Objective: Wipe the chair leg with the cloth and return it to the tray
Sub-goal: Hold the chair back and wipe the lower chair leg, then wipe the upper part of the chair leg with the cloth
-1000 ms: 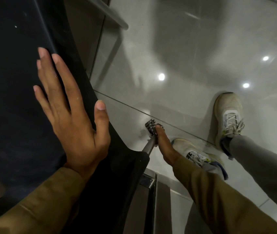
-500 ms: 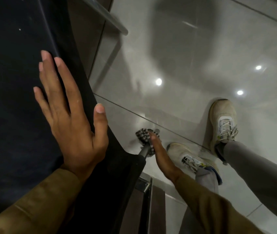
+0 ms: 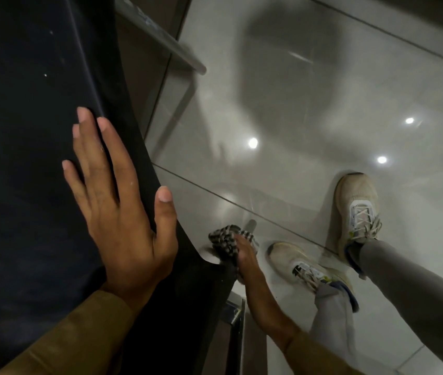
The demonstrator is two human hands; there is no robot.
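Note:
I look down past a dark chair seat (image 3: 25, 158) to a glossy tiled floor. My left hand (image 3: 117, 207) lies flat on the seat's right edge, fingers spread, holding nothing. Below the seat corner, my right hand (image 3: 247, 258) presses a black-and-white checked cloth (image 3: 224, 240) around the metal chair leg (image 3: 250, 226), low down close to the floor. Only the leg's foot shows past the cloth; the seat, the cloth and my hand hide the rest of it. No tray is in view.
My two pale sneakers (image 3: 355, 209) (image 3: 298, 266) stand on the floor right of the leg, grey trouser legs above them. Another metal chair leg (image 3: 161, 36) crosses the top. A dark cabinet edge (image 3: 238, 334) runs below the seat. Ceiling lights reflect off the tiles.
My right hand and the cloth have slid down the chair leg toward the floor, covering more of it. The left hand has stayed flat on the seat.

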